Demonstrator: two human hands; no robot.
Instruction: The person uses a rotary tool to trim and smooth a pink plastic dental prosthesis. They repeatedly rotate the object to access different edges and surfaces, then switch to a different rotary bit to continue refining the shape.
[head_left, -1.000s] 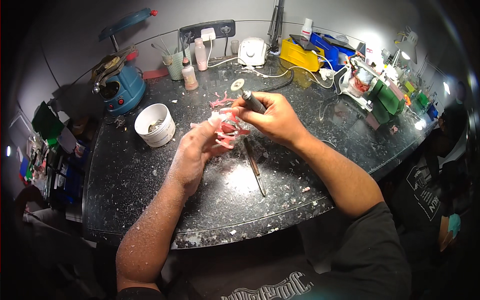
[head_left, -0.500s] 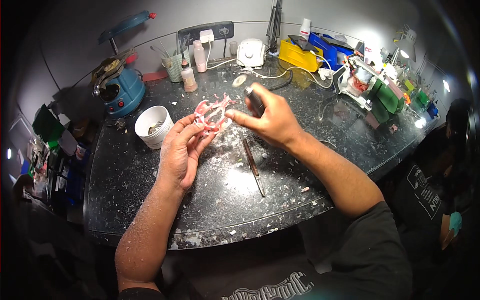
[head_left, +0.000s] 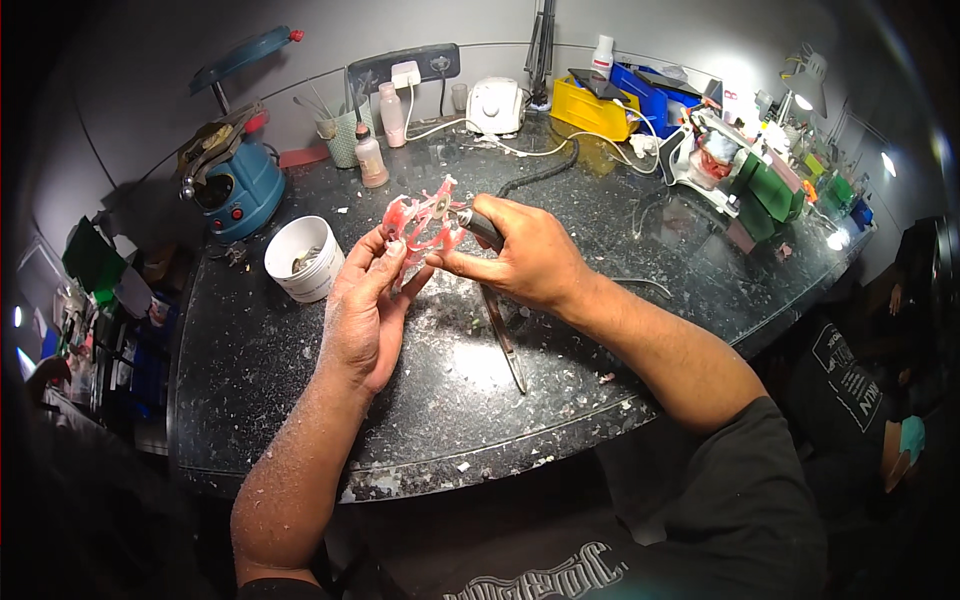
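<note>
Between the fingertips of my left hand (head_left: 362, 312) is a pink denture piece (head_left: 398, 216) with thin branching sprues, raised above the bench. My right hand (head_left: 535, 252) is wrapped round a dark rotary handpiece (head_left: 484, 230). The small round disc (head_left: 441, 206) at the handpiece's tip is at the denture piece's branches; whether it touches them I cannot tell. My right thumb reaches close to the piece's lower edge. Below the hands, a slim wax knife (head_left: 505, 345) with a brown handle lies on the bench. White dust coats my left forearm.
The dark speckled bench (head_left: 420, 430) is strewn with shavings. A white tub (head_left: 304, 260) stands left of my hand, near a blue machine (head_left: 236, 190). Behind are a dropper bottle (head_left: 371, 160), a white control box (head_left: 495, 106), a black cord (head_left: 540, 172) and a yellow bin (head_left: 592, 108).
My right hand has turned and lowered the handpiece to the left, bringing its disc to the denture piece. The black cord now stretches behind it. The left hand keeps its hold.
</note>
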